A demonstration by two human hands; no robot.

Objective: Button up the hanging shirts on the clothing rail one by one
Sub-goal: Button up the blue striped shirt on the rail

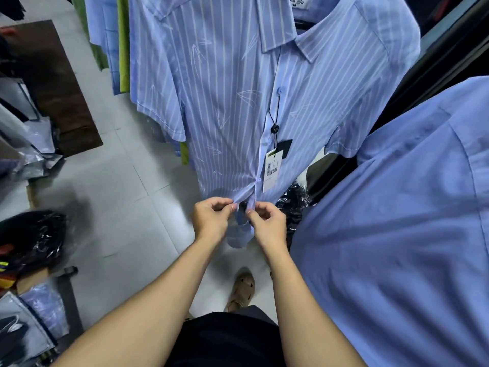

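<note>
Both hands are at the hem: my left hand (211,218) pinches one front edge of the striped shirt (225,102), my right hand (267,223) pinches the other. The shirt hangs lengthwise, collar up, hem toward me, with a price tag (272,170) on its placket. A plain blue shirt (397,234) hangs just right. Below is a pale tiled floor (119,181), with bagged clothes (31,239) at left.

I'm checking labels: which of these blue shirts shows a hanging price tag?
The white-striped shirt in the middle: a white tag hangs at its placket. The plain shirt at right shows none.
</note>
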